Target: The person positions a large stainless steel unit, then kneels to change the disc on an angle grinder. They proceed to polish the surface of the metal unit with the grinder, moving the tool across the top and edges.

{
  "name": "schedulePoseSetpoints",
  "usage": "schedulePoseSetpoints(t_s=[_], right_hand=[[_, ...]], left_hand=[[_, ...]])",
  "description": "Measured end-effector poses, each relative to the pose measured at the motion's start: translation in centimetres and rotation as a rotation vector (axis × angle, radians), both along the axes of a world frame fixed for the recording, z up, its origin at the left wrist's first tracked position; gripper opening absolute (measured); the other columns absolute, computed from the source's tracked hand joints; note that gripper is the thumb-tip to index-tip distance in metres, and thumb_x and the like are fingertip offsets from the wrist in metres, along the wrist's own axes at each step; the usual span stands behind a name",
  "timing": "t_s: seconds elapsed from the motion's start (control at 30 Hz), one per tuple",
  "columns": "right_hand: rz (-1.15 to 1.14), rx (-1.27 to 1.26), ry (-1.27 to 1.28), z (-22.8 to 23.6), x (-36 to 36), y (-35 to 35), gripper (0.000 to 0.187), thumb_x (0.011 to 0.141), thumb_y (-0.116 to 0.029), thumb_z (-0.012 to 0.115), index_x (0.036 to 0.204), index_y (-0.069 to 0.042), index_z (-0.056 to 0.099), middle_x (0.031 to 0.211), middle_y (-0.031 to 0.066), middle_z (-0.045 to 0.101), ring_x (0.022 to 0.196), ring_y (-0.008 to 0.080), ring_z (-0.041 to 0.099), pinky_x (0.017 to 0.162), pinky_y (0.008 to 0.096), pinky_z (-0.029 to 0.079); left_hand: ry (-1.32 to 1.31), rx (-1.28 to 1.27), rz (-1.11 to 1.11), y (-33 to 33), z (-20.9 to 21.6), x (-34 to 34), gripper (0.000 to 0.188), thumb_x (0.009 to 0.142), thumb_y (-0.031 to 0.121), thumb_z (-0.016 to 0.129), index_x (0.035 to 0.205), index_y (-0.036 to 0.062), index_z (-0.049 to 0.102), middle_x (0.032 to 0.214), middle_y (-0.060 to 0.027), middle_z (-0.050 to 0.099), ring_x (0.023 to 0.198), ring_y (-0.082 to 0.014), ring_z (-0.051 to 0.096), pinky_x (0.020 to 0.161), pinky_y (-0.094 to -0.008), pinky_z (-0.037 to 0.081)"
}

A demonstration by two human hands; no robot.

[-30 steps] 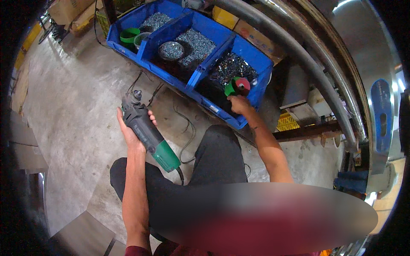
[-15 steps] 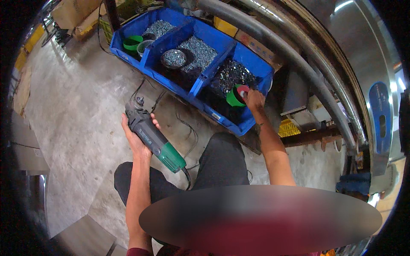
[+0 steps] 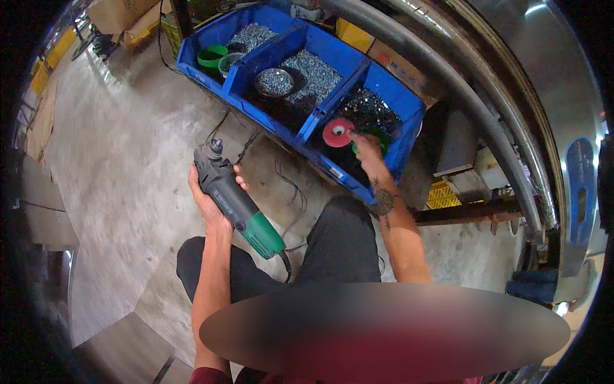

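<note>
My left hand (image 3: 213, 211) is wrapped round the dark body of a green-and-black angle grinder (image 3: 257, 232), held above my legs. Its bare metal spindle (image 3: 217, 146) points upward, with no disc on it. Over the right compartment of a blue parts bin (image 3: 401, 161), my right hand (image 3: 368, 151) grips the edge of a red grinding disc (image 3: 330, 136) with a pale centre. Partly hidden behind that hand is a green cup (image 3: 382, 137) inside the compartment. Dark metal pieces (image 3: 366, 107) lie heaped beyond it.
Small silvery fasteners (image 3: 320, 80) fill part of the middle compartment, near a round metal bowl (image 3: 274, 82). Another green cup (image 3: 212, 59) sits at the left. A black cord (image 3: 287, 267) runs from the grinder. Curved metal pipes (image 3: 441, 70) stand at the right.
My right hand has lifted the red disc out of the green cup and moved it left. The grinder stays in my left hand, and the whole view has shifted slightly.
</note>
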State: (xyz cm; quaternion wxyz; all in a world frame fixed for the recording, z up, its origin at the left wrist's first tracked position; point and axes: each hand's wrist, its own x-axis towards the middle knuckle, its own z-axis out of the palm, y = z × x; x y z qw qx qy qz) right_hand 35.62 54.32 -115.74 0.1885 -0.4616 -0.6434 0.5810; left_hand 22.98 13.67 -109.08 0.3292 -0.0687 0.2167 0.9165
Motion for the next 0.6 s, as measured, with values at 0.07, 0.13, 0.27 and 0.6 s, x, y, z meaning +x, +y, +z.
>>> schedulePoseSetpoints(t_s=[0.07, 0.13, 0.27, 0.6], right_hand=[[-0.066, -0.298, 0.047, -2.7, 0.2, 0.1, 0.028, 0.09, -0.027, 0.086, 0.078, -0.016, 0.063, 0.071, -0.0049, 0.052, 0.062, 0.0082, 0.048, 0.058, 0.0298, 0.04], [-0.131, -0.394, 0.159, -5.4, 0.2, -0.4, 0.034, 0.089, -0.027, 0.087, 0.076, -0.019, 0.056, 0.069, -0.0063, 0.045, 0.059, 0.0076, 0.042, 0.052, 0.0295, 0.035], [-0.109, -0.35, 0.224, -7.9, 0.7, -0.1, 0.032, 0.084, -0.027, 0.091, 0.082, -0.019, 0.06, 0.071, -0.0058, 0.047, 0.058, 0.0091, 0.041, 0.045, 0.0284, 0.03], [0.026, 0.639, -0.389, -5.6, 1.4, -0.1, 0.024, 0.088, -0.021, 0.078, 0.107, -0.007, 0.072, 0.079, 0.0093, 0.07, 0.07, 0.0304, 0.069, 0.067, 0.0456, 0.054]], left_hand=[[-0.027, -0.011, 0.006, -0.1, 0.0, 0.1, 0.076, 0.098, 0.075, 0.052, 0.115, 0.0014, 0.061, 0.099, -0.0168, 0.069, 0.072, -0.0236, 0.068, 0.066, -0.0378, 0.061], [-0.017, -0.002, 0.0, -0.3, -0.1, 0.2, 0.076, 0.098, 0.075, 0.052, 0.116, 0.0015, 0.06, 0.099, -0.0169, 0.068, 0.072, -0.0236, 0.068, 0.065, -0.0378, 0.06], [-0.002, 0.041, -0.004, -0.6, -0.4, 0.2, 0.076, 0.098, 0.075, 0.052, 0.116, 0.0018, 0.06, 0.101, -0.0174, 0.068, 0.072, -0.0235, 0.067, 0.065, -0.0374, 0.06], [0.02, 0.087, 0.034, -1.5, -0.6, 0.1, 0.077, 0.096, 0.073, 0.059, 0.121, 0.0006, 0.056, 0.105, -0.0176, 0.066, 0.079, -0.0234, 0.067, 0.071, -0.0364, 0.062]])
